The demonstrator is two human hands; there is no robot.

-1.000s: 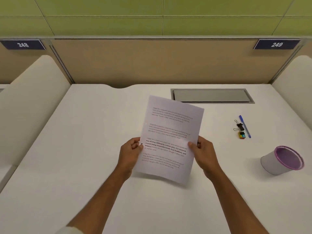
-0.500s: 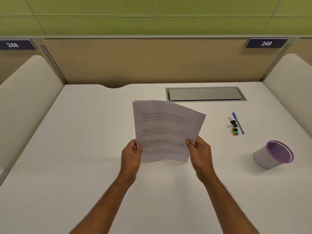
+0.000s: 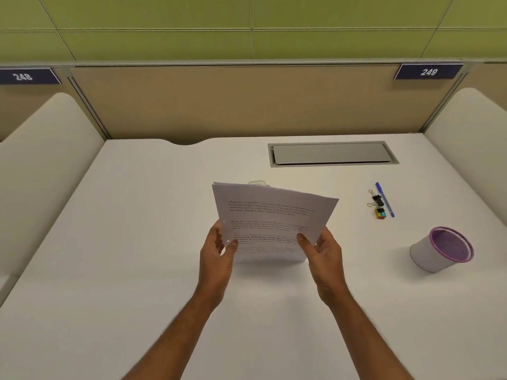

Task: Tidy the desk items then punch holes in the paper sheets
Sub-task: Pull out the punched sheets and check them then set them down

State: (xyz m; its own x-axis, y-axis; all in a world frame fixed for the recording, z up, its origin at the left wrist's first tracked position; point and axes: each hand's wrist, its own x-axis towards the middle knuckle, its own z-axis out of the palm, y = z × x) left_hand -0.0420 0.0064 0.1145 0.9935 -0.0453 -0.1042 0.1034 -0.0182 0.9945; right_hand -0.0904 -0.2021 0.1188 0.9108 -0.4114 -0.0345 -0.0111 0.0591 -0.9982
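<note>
Paper sheets point(image 3: 271, 220) tipped upright, pinched by left hand point(image 3: 216, 255) and right hand point(image 3: 326, 256) fingers; pen point(image 3: 385, 200), cup point(image 3: 441, 249) beside.

One paper stack point(image 3: 271, 215), one pen point(image 3: 385, 200), one cup point(image 3: 428, 256), two clips point(image 3: 378, 201)

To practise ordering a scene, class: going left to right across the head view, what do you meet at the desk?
In order: left hand → paper sheets → right hand → blue pen → tipped cup.
</note>
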